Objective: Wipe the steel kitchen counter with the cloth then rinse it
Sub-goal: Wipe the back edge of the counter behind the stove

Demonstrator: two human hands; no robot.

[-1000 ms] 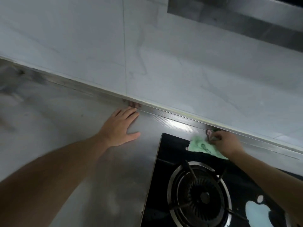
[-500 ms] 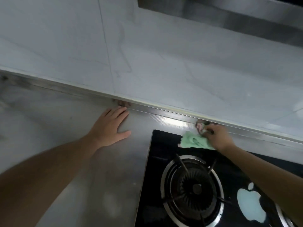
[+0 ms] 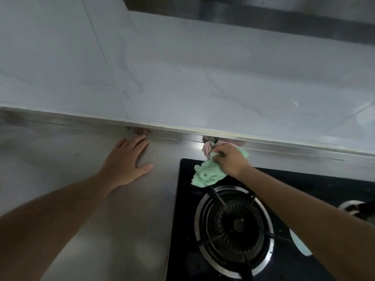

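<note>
My right hand (image 3: 230, 160) grips a light green cloth (image 3: 209, 174) with a pink part near its far end. It presses the cloth onto the strip of steel counter (image 3: 60, 169) between the back upstand and the black hob. Part of the cloth hangs over the hob's far left corner. My left hand (image 3: 126, 162) lies flat on the steel counter left of the hob, fingers spread, fingertips almost at the back upstand.
A black glass gas hob (image 3: 316, 185) fills the lower right, with a round burner and pan support (image 3: 234, 230). A marbled tile wall (image 3: 182, 67) rises behind the counter. The steel edge of an extractor hood (image 3: 263, 15) runs along the top.
My right hand has slid the cloth to the left along the strip behind the hob. My left hand stays planted on the counter. The view has shifted a little.
</note>
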